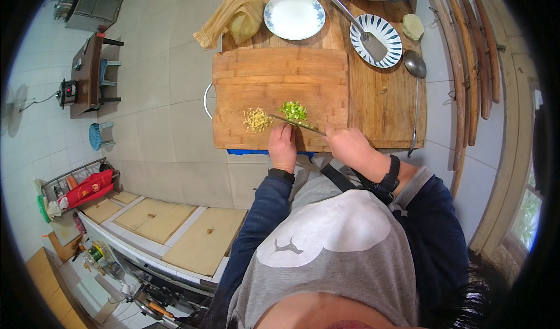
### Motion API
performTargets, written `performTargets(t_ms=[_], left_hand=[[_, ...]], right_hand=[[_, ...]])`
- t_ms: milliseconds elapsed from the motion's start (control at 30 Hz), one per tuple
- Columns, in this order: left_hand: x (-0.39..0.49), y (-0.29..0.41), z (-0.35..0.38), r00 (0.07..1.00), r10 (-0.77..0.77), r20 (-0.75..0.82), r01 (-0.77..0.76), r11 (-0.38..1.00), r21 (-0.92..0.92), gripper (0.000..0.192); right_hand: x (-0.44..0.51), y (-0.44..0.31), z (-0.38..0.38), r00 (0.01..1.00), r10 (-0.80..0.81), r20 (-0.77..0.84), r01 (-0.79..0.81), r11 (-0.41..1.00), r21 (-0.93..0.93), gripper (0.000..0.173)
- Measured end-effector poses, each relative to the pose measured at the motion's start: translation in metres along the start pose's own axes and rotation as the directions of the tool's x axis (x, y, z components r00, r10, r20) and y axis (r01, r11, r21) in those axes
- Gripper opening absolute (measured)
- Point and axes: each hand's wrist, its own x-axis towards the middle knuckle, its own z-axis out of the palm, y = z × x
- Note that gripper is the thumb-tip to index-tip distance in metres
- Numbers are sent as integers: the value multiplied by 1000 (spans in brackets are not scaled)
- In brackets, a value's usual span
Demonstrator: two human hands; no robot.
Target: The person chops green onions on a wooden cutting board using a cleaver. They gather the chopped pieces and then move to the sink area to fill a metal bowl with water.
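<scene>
My right hand [350, 144] grips a kitchen knife [302, 124], its blade seen nearly edge-on and angled across the front of the wooden cutting board [280, 77]. Close beside the blade, my left hand [282, 143] rests at the board's near edge with its fingers bent downward. Whether anything is under those fingertips is hidden. Bits of green lie along the blade. Just beyond the knife sits a small heap of chopped scallion [292, 110]. To its left, finely minced yellowish pieces [258, 120], perhaps ginger or garlic, form a second heap.
Behind the board stand a white plate [294, 16] and a tied tan bag [243, 26]. A metal spatula [343, 11] rests on a blue-patterned dish [355, 33]. At the right lie a ladle [414, 66] and a pale round vegetable piece [413, 27]. Wooden poles [461, 62] lean at the wall.
</scene>
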Motion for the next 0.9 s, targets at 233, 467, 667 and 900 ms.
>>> performTargets(t_ms=[233,467,667,900], left_hand=[[-1,-5,-1,998,26,64,-29,999,44,15],[2,0,-1,998,65,-22,-65,998,17,15],[-1,-1,-1,999,34,9,-35,998,49,13],[-4,-8,2,998,39,53,-42,998,43,18]], right_hand=[[7,0,4,998,-33,50,35,999,-28,14],[26,5,23,998,15,-53,-12,998,55,19],[4,-1,3,999,-33,-11,33,999,-14,16],[8,-1,3,997,-24,74,28,999,-45,17]])
